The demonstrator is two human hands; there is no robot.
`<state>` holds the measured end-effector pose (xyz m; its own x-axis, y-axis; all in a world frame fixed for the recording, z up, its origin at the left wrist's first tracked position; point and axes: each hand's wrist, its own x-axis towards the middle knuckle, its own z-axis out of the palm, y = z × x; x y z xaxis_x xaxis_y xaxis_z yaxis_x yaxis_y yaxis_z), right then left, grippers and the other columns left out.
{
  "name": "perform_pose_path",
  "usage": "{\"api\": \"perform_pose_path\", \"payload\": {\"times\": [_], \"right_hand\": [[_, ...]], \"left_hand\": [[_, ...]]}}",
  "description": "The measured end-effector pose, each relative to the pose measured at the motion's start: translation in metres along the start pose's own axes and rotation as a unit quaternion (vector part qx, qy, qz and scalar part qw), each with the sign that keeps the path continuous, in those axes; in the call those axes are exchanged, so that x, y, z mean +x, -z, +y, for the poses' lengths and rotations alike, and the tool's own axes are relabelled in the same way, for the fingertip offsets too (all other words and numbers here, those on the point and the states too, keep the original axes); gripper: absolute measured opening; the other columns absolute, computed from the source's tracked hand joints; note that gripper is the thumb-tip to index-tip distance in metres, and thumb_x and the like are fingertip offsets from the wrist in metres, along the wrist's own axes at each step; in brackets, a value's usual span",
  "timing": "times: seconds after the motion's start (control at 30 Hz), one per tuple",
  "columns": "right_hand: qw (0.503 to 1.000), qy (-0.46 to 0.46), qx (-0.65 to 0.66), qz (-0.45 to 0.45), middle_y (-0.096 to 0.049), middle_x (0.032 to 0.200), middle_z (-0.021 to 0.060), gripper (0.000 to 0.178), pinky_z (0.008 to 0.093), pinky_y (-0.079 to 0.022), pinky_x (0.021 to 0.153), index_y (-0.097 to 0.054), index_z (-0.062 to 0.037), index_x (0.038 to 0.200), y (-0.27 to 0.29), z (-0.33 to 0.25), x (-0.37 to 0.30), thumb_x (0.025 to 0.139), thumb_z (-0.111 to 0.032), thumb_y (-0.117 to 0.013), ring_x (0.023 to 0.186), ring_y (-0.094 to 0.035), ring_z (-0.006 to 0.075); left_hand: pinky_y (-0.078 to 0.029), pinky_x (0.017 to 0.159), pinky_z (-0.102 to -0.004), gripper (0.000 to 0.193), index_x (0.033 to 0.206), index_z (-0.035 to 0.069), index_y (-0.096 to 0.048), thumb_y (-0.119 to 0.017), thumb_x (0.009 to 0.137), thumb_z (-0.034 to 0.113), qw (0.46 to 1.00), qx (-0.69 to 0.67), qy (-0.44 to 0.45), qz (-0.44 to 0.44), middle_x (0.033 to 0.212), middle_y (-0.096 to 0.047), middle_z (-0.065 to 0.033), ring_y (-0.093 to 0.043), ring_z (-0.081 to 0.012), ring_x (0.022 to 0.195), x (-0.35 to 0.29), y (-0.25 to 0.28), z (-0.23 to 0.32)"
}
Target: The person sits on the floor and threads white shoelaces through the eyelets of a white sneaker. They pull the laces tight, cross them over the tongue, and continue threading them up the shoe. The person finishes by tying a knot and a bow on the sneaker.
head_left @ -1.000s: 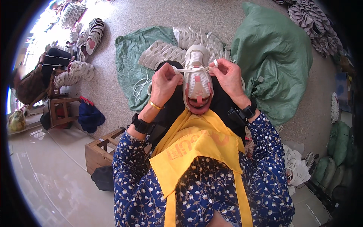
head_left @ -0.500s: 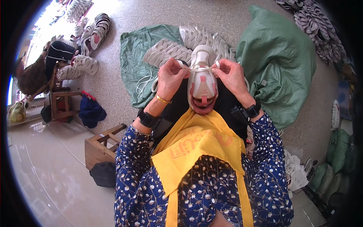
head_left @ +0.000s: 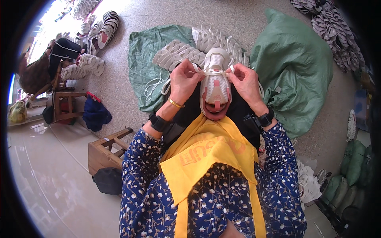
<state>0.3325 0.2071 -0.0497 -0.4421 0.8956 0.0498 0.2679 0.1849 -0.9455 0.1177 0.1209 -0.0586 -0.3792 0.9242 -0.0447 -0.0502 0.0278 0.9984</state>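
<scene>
Apparently a shoe workshop: stacked uppers (head_left: 176,56), bulging green sack (head_left: 293,65).

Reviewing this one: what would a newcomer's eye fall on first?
Probably the bright yellow apron over the person's lap, just below the middle of the view, against a blue floral top. Just above it, the left hand and right hand pinch a white lace across a white-and-pink shoe. Next, perhaps, the bulky green sack on the floor to the shoe's right.

Shoe (head_left: 216,89): over the lap (head_left: 187,112), between left hand (head_left: 184,82) and right hand (head_left: 245,82).
Uppers (head_left: 178,56): beyond the shoe, partly over a sheet (head_left: 139,59).
Sack (head_left: 293,73): right of the shoe.
Stool (head_left: 101,156): left of the lap.
</scene>
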Motion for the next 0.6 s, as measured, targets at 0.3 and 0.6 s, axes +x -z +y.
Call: {"api": "perform_pose_path", "payload": {"times": [0.3,0.6], "right_hand": [[0.998,-0.024,0.059,-0.023,-0.075,0.081,0.0049,0.010,0.0247,-0.056,0.069,-0.070,0.0020,0.096,0.003,0.010,0.005,0.089,-0.003,-0.074,0.073,-0.070,0.0076],[0.997,-0.035,0.036,-0.053,-0.074,0.083,0.0037,0.008,0.0244,-0.057,0.068,-0.069,0.0021,0.095,0.006,0.006,0.008,0.090,-0.002,-0.074,0.074,-0.069,0.0073]], "left_hand": [[-0.050,0.061,-0.0391,0.016,0.083,0.001,-0.054,-0.069,0.078,-0.001,0.955,0.263,-0.135,0.014,0.071,-0.062,-0.0146,-0.065,-0.0312,0.065,-0.006,-0.016,0.020],[-0.048,0.061,-0.0422,0.015,0.081,0.001,-0.053,-0.066,0.075,-0.002,0.942,0.302,-0.148,-0.001,0.068,-0.060,-0.0155,-0.063,-0.0344,0.066,-0.006,-0.020,0.021]]}}
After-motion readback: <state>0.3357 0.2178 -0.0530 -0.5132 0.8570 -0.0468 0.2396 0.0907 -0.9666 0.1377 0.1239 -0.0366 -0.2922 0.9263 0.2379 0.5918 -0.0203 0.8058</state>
